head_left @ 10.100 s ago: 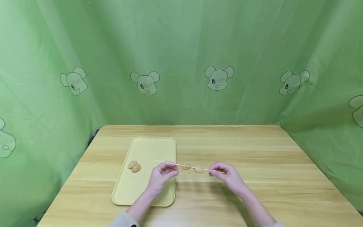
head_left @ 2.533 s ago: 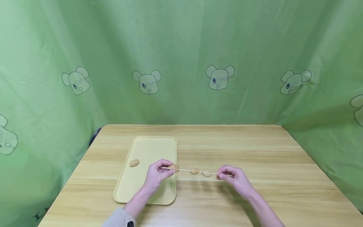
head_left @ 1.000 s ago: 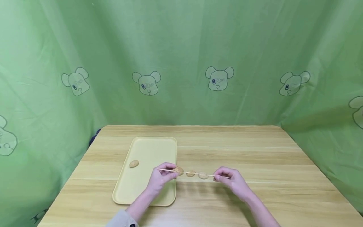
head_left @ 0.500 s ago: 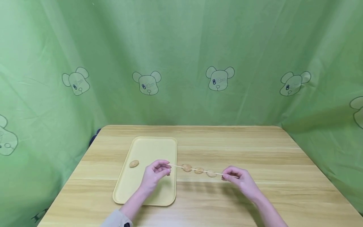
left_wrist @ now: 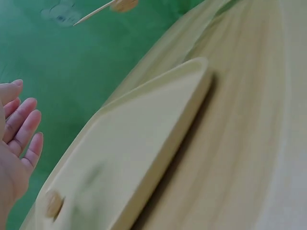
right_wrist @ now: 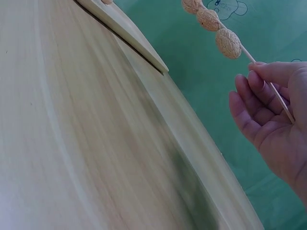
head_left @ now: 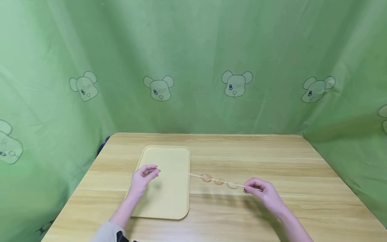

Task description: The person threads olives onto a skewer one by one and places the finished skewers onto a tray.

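My right hand point(head_left: 267, 194) pinches a thin wooden skewer point(head_left: 195, 175) between thumb and fingers near its right end. Threaded along that stick are three tan, wrinkled oval food balls point(head_left: 207, 177), spaced a little apart, and its pointed left tip is bare. The nearest ball point(right_wrist: 228, 43) shows its rough skin in the right wrist view. My left hand point(head_left: 140, 181) hovers over the left part of the cream tray point(head_left: 173, 201), fingers loosely bent and holding nothing. One loose ball point(left_wrist: 54, 204) lies on the tray in the left wrist view; in the head view the left hand hides it.
A light wood table point(head_left: 251, 151) carries the tray on its left side. Behind and on both sides hangs a green curtain point(head_left: 193, 111) printed with bear heads. A dark object point(head_left: 103, 144) shows beyond the table's far left corner.
Since ten seconds ago a third ball has come onto the skewer. In the last half second my left hand let go of the skewer and moved left over the tray; the right moved slightly right.
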`<state>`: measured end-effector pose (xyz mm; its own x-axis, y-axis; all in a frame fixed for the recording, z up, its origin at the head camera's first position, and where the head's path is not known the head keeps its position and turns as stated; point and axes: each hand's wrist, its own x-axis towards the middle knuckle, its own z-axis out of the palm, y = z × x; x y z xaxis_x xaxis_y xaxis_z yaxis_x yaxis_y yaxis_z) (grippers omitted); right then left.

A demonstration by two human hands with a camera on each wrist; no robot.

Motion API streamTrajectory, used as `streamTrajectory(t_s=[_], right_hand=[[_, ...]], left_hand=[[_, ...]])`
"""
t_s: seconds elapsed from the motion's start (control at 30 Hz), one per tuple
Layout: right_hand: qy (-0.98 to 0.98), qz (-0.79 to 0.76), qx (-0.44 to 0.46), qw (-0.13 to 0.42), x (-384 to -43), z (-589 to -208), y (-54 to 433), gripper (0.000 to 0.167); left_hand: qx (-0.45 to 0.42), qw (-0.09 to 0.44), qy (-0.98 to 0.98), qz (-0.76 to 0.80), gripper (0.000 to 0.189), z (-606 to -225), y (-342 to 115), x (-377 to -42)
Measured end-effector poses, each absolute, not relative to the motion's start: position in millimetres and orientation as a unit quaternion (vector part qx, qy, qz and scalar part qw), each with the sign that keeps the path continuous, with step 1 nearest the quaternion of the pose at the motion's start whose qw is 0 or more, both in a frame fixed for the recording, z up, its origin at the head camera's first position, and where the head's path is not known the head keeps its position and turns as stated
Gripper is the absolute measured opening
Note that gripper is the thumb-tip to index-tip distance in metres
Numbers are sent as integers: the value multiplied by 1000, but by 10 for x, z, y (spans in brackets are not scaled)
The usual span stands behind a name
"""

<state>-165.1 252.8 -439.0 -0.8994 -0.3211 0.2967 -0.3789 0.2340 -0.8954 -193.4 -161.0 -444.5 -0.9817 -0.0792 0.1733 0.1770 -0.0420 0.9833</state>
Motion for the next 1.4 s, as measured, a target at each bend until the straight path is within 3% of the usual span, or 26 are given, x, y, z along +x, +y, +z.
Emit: streamTrajectory(t_s=[0.4, 0.97, 1.4], right_hand=[[-794, 567, 218, 33, -1648, -4390, 2602, 12], [-794, 568, 214, 36, -1620, -4399, 2635, 11], [-792, 572, 211, 35, -1624, -4424, 2635, 12]], left_hand=[[51, 105, -743, -660, 34, -4465, -2033, -2141], [47, 39, -843, -535, 52, -4794, -2229, -2251], [-1, 79, -898, -432, 33, -4844, -2160, -2271]])
